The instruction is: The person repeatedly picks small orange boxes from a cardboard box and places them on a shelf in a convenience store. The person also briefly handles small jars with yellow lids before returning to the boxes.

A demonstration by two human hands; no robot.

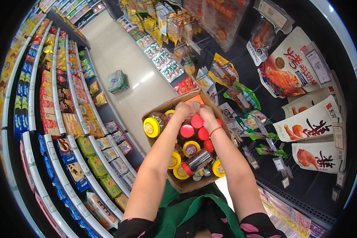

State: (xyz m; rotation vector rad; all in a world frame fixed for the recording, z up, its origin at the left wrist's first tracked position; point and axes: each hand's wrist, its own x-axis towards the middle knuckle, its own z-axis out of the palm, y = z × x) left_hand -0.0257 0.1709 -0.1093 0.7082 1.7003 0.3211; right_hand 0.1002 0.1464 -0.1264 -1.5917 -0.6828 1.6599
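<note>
A cardboard box (192, 190) filled with plastic jars stands before me, close against my body. Inside it lie jars with red lids (186, 131) and jars with yellow lids (151, 127), one red-lidded jar (200, 160) tipped on its side. Both hands reach over the box to its far side. My left hand (184, 111) has its fingers on an orange packet or card (195, 102). Opposite it, my right hand (207, 115) touches the same orange thing, beside the red lids. The fingertips partly overlap it, and what supports the box from below is hidden.
Shelves of packaged snacks (77, 119) rise on the left. Bagged meat snacks (308, 128) hang from hooks on the dark rack at right. A green wrapped bundle (118, 81) lies on the aisle floor (107, 41). Low rows of packets (166, 64) line the rack's foot.
</note>
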